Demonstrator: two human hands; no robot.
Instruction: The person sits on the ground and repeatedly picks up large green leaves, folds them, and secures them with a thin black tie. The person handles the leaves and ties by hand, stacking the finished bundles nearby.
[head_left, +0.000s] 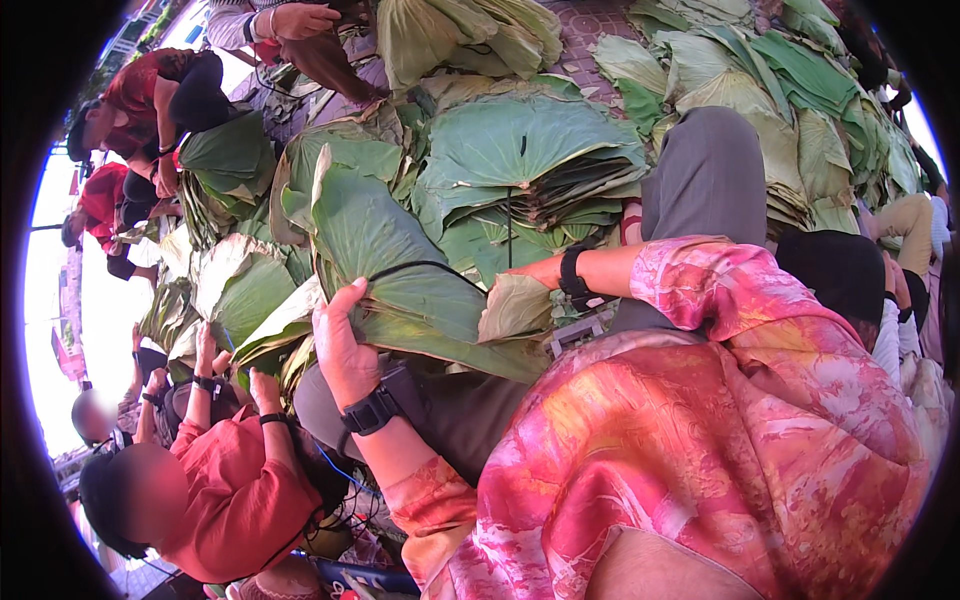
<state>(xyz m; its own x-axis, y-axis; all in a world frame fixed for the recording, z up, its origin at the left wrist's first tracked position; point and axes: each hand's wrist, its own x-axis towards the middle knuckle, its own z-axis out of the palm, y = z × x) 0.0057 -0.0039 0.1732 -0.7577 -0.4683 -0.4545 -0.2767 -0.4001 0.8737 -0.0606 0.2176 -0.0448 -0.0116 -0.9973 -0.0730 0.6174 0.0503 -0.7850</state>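
A folded bundle of large green lotus leaves (397, 232) lies across my lap, with a black cord (420, 264) running over it. My left hand (346, 352) grips the bundle's left edge, its thumb on top near the cord's end. At the bundle's right end is my right hand (534, 270); a pale, curled leaf corner (516, 307) hides its fingers, so I cannot tell what they hold. Just beyond stands a thick stack of flattened lotus leaves (525, 142), with a dark cord (509, 225) hanging down its front towards my right hand.
More leaf piles lie at the right (750, 112) and left (247, 292). A person in red (240, 480) sits close on my left, handling leaves. Another person's hand (304, 20) is at the top. Others bend over leaves at far left. Loose cords (360, 495) tangle beside my left knee.
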